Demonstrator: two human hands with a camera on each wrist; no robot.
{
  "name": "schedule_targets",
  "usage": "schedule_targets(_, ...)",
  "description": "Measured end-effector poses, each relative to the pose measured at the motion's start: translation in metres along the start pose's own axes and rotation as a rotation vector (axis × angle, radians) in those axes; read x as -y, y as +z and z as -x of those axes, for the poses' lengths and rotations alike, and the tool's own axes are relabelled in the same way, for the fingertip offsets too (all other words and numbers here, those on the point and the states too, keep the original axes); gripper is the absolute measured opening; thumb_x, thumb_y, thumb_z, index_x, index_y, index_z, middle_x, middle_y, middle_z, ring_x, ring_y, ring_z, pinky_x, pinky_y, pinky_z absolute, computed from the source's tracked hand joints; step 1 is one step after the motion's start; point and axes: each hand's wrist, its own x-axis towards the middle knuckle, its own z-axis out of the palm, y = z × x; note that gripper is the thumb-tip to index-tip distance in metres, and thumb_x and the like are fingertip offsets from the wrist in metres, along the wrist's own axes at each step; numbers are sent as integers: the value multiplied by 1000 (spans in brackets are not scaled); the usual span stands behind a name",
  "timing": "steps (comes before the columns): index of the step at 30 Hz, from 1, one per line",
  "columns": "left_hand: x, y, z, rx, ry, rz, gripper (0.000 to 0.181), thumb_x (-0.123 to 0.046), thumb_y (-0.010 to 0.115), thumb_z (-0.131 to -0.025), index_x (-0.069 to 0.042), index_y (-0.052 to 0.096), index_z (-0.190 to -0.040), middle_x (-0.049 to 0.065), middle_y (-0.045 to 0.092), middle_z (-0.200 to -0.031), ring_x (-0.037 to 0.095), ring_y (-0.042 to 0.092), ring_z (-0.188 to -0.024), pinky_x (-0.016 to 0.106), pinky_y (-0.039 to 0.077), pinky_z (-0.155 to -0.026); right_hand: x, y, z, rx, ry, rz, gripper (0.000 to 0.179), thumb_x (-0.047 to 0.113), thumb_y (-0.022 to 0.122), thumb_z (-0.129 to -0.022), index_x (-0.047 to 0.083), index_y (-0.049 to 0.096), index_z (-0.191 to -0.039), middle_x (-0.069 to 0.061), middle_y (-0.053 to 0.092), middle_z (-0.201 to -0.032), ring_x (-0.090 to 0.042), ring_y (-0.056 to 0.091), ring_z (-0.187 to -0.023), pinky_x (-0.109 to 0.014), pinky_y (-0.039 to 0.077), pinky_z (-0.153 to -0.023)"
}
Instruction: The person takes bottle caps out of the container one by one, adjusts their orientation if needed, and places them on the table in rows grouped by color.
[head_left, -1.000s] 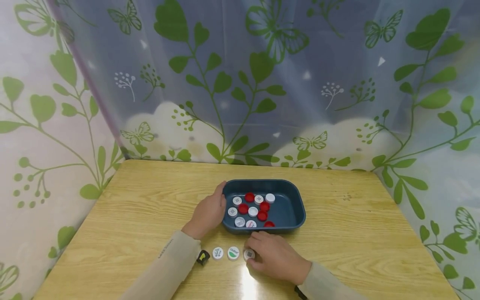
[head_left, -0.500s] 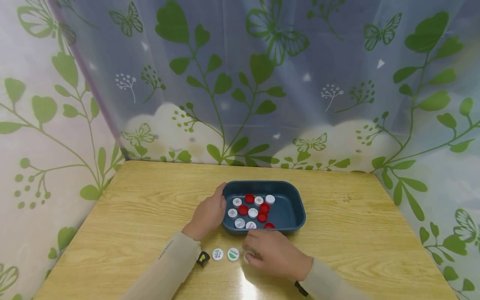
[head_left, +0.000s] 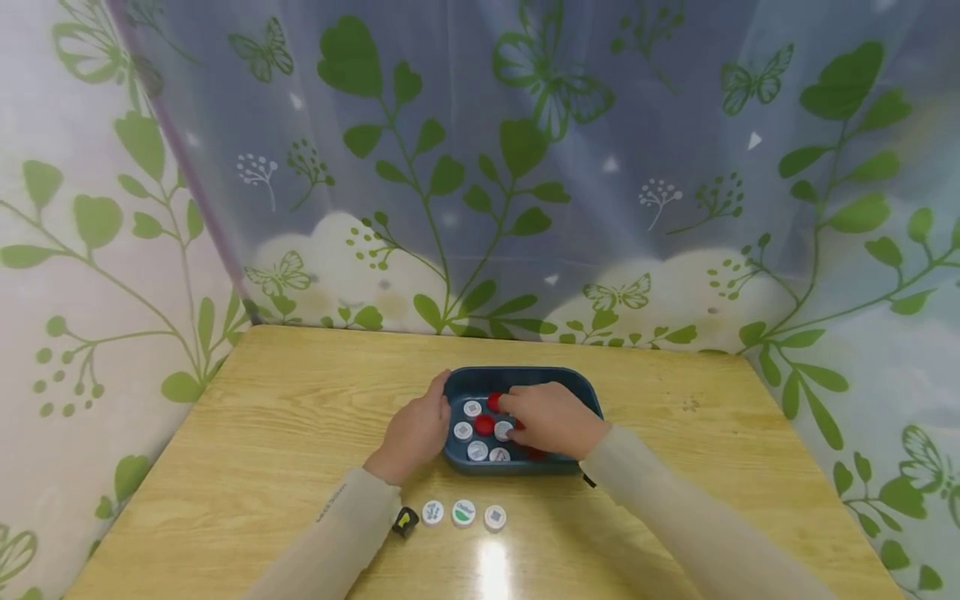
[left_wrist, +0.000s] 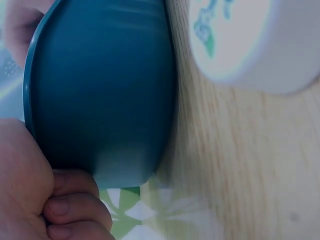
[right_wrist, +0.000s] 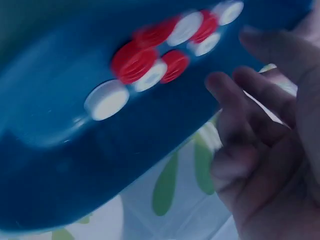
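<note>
1. Several fingers (left_wrist: 77, 210) of the left hand (head_left: 416, 432) are curled round the left end of the blue tray (head_left: 517, 469); the tray's rim lies between thumb and fingers, so this hand grasps the tray
2. The right hand (head_left: 551, 417) is over the inside of the tray, coming in from its right; its fingers are released, loosely bent and spread apart in the right wrist view; whether a tip touches a cap I cannot tell
3. Near those fingers, red caps (head_left: 484, 425) and white caps (head_left: 463, 431) lie in the tray; most that show in the head view are towards its left and middle, some partly hidden by the right hand
4. Three white caps lie in a row on the desk (head_left: 675, 442), just in front of the tray, printed faces up: a blue-patterned cap (head_left: 432, 512), a green-printed cap (head_left: 463, 513) and a square-marked cap (head_left: 495, 517); they are apart from one another
5. Left of that row, a small black piece (head_left: 405, 522) with a yellow-green patch sits against the left sleeve (head_left: 337, 525); the right sleeve (head_left: 667, 500) crosses the desk
6. Beyond the desk hangs a cloth (head_left: 480, 200) with green leaves and butterflies
</note>
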Motion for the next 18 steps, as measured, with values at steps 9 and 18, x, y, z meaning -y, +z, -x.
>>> schedule_targets(9,-1,3,2,12,-22,-15,56,-21,48,-110,-9,31,-162,3,52,-60,18,51,-49,30,42,-50,-12,27,-14,155,-32,32,37,34,86,-87,17,75,-118,2,69,-103,-18,62,-90,-38,53,-87)
schedule_targets(18,0,3,0,19,-21,-22,56,-23,47,-110,-10,30,-162,2,53,-61,17,52,-51,29,44,-51,-17,40,-16,82,-89,28,21,32,79,-94,18,75,-109,5,70,-99,-14,63,-86,-37,53,-81)
